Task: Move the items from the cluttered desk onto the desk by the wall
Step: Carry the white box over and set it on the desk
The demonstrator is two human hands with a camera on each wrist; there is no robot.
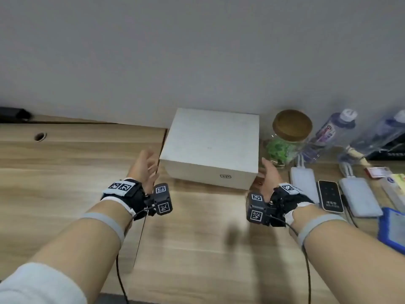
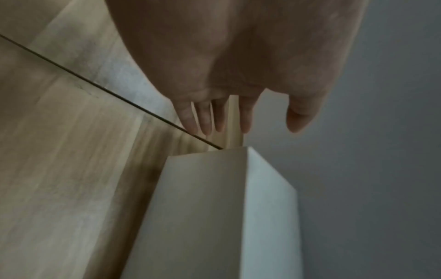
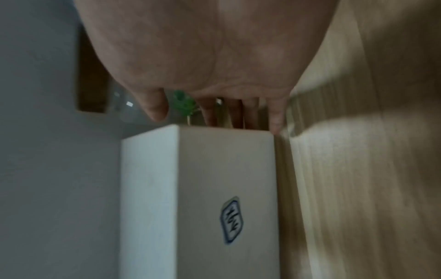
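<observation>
A white cardboard box [image 1: 210, 145] with a small label on its front stands on the wooden desk [image 1: 197, 238] against the grey wall. My left hand [image 1: 145, 165] hovers just off the box's left side, fingers straight and spread, holding nothing. My right hand [image 1: 268, 176] hovers by the box's right front corner, fingers also straight. In the left wrist view the left hand [image 2: 238, 117] is apart from the box [image 2: 214, 217]. The right wrist view shows the right hand [image 3: 214, 111] behind the box [image 3: 195, 188]; I cannot tell if it touches.
Right of the box stand a glass jar [image 1: 287, 137] with a wooden lid and green contents and two water bottles [image 1: 333, 130]. White power banks [image 1: 304, 183], a black remote [image 1: 329, 196] and a blue case [image 1: 394, 229] lie nearby. A cable hole [image 1: 40, 136] is at far left.
</observation>
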